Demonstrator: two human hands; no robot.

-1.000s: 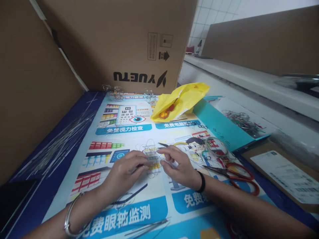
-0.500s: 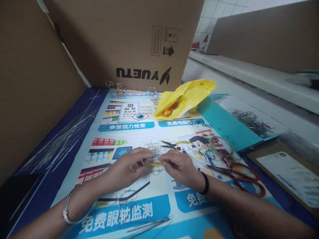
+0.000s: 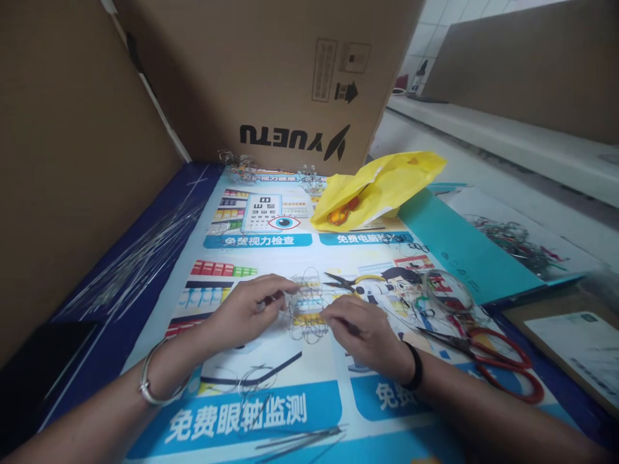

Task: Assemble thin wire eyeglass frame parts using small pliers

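Both hands meet over a small tangle of thin wire loops [image 3: 306,308] lying on a printed poster [image 3: 271,412]. My left hand [image 3: 244,312], with a silver bangle on its wrist, pinches the left side of the wire piece. My right hand [image 3: 363,333], with a black band on its wrist, pinches the right side, fingers pressed together. Small pliers with yellow handles [image 3: 344,282] lie just beyond the wire piece.
Red-handled scissors [image 3: 488,354] lie to the right, beside a roll of clear tape [image 3: 447,291]. A yellow bag [image 3: 377,190] sits further back. Straight wires [image 3: 140,258] lie at left; more wires [image 3: 290,439] near me. Cardboard boxes [image 3: 271,77] wall the back and left. A teal folder [image 3: 454,248] holds wire scraps.
The view has drifted, so everything sits slightly further right. My hands have moved a little apart along the wire piece, and both keep their pinch on it.
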